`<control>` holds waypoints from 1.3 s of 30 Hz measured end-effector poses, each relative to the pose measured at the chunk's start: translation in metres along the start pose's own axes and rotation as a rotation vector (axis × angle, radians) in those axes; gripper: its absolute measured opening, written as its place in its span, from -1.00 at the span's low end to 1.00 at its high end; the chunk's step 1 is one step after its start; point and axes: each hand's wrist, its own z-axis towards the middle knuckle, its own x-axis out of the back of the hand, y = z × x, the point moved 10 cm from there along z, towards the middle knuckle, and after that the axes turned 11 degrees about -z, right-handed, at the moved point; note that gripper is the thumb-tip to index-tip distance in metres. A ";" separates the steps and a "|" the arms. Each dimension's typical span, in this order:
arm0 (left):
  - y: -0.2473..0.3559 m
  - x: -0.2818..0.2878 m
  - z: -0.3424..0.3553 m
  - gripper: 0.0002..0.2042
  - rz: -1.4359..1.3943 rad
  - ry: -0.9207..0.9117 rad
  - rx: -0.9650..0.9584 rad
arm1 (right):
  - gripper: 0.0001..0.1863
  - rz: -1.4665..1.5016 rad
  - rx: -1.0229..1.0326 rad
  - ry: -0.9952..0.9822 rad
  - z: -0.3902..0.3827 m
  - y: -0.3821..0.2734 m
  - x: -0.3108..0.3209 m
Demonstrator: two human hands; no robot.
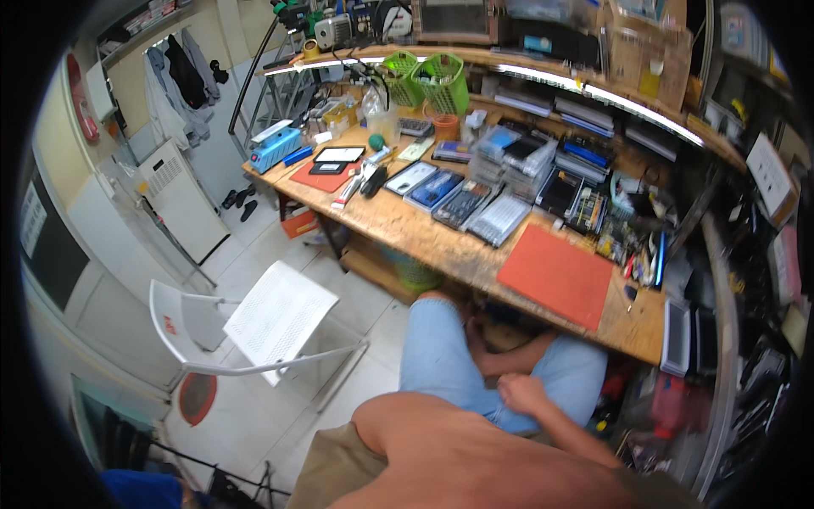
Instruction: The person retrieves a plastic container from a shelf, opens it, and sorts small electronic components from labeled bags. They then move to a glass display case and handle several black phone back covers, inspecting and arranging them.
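Fingers point(511, 389) of right hand point(523, 395) appear curled over denim shorts point(445, 360); left hand's cannot be told; mat point(557, 274) orange, rectangular.

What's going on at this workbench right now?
Someone in light blue shorts sits at a wooden workbench, right hand at their lap, with nothing visibly held; the left hand is out of view. Flat electronic devices lie in a row left of the larger red mat, and a white folding chair stands off to the left.
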 end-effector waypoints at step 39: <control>-0.366 0.089 0.059 -0.81 0.244 -0.196 0.629 | -0.37 0.587 -0.266 -0.118 0.036 0.107 -0.105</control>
